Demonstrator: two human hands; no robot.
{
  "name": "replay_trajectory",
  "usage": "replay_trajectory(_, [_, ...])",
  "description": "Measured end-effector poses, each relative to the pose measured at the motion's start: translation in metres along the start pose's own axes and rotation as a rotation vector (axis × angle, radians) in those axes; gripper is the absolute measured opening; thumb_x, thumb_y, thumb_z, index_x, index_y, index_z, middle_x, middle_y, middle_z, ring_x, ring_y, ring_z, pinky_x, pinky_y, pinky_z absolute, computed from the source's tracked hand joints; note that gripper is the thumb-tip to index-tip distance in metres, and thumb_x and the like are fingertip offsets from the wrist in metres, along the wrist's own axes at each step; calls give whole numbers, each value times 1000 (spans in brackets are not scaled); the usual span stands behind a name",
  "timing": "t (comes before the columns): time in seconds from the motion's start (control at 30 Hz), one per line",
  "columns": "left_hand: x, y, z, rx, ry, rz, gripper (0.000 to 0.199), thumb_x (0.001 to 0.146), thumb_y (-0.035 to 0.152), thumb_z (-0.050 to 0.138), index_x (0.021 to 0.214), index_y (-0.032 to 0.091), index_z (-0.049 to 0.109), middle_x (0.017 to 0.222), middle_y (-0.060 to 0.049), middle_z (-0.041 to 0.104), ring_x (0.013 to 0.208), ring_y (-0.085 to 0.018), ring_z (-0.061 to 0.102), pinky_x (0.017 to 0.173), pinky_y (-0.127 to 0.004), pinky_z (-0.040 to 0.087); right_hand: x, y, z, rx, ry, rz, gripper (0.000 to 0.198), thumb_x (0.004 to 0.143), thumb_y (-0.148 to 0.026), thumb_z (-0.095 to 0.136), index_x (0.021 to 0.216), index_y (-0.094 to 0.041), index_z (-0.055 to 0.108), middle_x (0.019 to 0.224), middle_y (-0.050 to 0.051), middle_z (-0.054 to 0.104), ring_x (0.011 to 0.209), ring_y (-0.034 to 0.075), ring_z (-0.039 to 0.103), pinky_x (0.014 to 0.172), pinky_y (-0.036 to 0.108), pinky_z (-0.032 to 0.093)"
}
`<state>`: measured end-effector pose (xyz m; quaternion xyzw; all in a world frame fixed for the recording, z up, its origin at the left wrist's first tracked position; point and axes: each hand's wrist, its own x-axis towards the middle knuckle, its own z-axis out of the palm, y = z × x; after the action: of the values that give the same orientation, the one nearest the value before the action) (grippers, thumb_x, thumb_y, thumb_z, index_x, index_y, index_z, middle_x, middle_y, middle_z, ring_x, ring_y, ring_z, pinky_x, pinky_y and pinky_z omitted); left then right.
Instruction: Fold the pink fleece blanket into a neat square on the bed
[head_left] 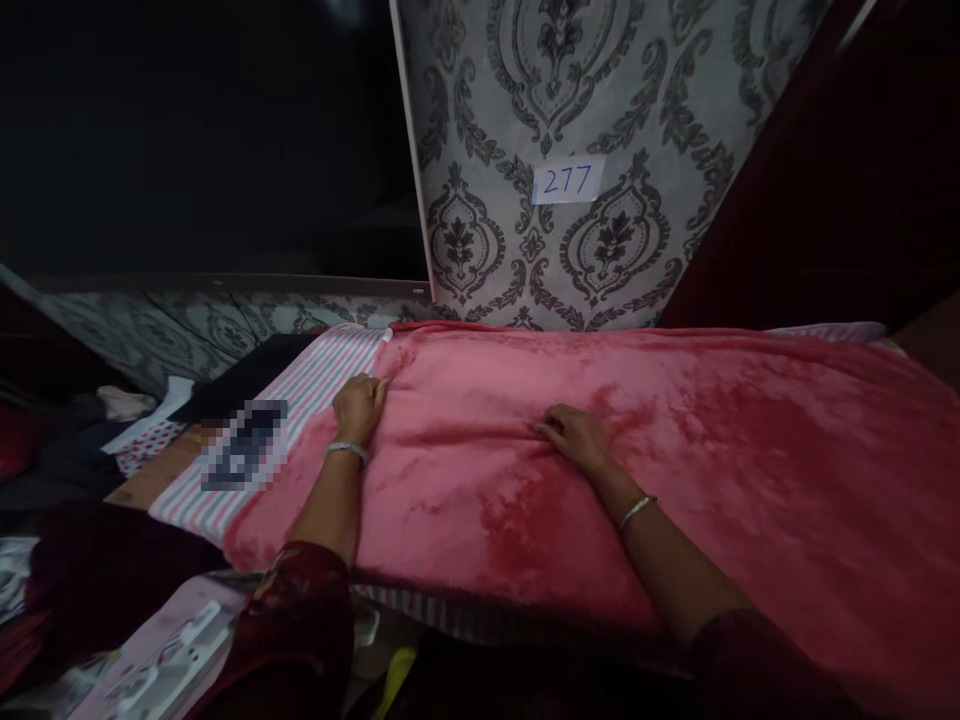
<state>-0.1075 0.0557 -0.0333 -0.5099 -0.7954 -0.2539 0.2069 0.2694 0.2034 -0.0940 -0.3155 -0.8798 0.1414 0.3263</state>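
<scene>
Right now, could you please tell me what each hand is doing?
Left hand: fingers curled on the edge of the pink blanket.
Right hand: open, resting flat on the blanket.

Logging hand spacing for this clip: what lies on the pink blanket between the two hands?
Nothing but bare pink blanket, slightly creased, between the left hand and right hand, as the head view shows.
</scene>
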Motion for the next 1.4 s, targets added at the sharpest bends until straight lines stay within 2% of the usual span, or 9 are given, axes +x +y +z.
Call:
replay_trajectory(0.17, [14,-20,-13,33,-67,-214,44,99,41,35,75,20,66,88,-14,69,83,-26,64,69,-35,43,-2,1,0,56,-13,34,40,91,-56,55,72,-22,62,69,4,65,60,17,57,55,27,37])
replay_trajectory(0.27, [30,-40,-17,86,-172,-314,32,92,36,47,80,18,71,89,-17,71,87,-30,67,71,-37,46,-3,4,-1,99,-39,36,38,89,-56,56,72,-22,61,69,3,65,61,18,57,55,27,37])
replay_trajectory(0.4, [42,-59,-14,114,-349,-404,20,79,36,63,72,18,70,77,-17,71,83,-32,69,69,-37,49,-3,8,-2,137,-76,16,36,86,-54,54,72,-21,60,71,3,65,63,18,59,57,28,41])
replay_trajectory(0.53, [43,-61,-14,87,-513,-441,25,74,40,70,66,17,67,77,-18,72,87,-33,71,70,-35,50,-3,11,-4,163,-108,-6,34,85,-52,55,76,-21,63,73,4,66,65,19,60,58,28,42])
replay_trajectory(0.77, [40,-49,-26,-41,-739,-406,14,73,28,62,67,18,70,71,-7,72,78,-21,70,66,-25,48,-2,13,-13,248,-176,-16,26,81,-45,60,84,-20,66,84,6,70,74,21,63,66,30,49])
replay_trajectory(0.9, [40,-46,-31,-73,-793,-390,13,68,26,62,69,17,71,69,-6,71,78,-22,70,67,-26,49,-3,16,-12,268,-179,-15,25,80,-43,62,87,-20,67,86,7,71,78,22,65,68,30,50])
replay_trajectory(1.1, [41,-46,-39,-182,-814,-373,37,79,52,56,76,19,73,83,-9,76,81,-24,70,71,-30,53,-4,18,-10,250,-167,-2,25,79,-44,64,88,-20,68,86,6,71,77,22,65,67,30,50])
replay_trajectory(1.33, [42,-47,-38,-339,-769,-330,40,66,53,67,90,22,74,113,-7,75,113,-27,65,95,-31,51,-3,13,-14,225,-163,-15,25,81,-44,61,86,-19,67,84,7,70,75,21,64,67,30,49])
replay_trajectory(1.4, [43,-46,-35,-395,-758,-338,39,62,51,71,89,22,73,112,-7,75,116,-28,64,98,-32,50,-3,12,-14,224,-164,-17,26,81,-45,60,85,-19,66,83,7,70,74,21,63,67,30,49])
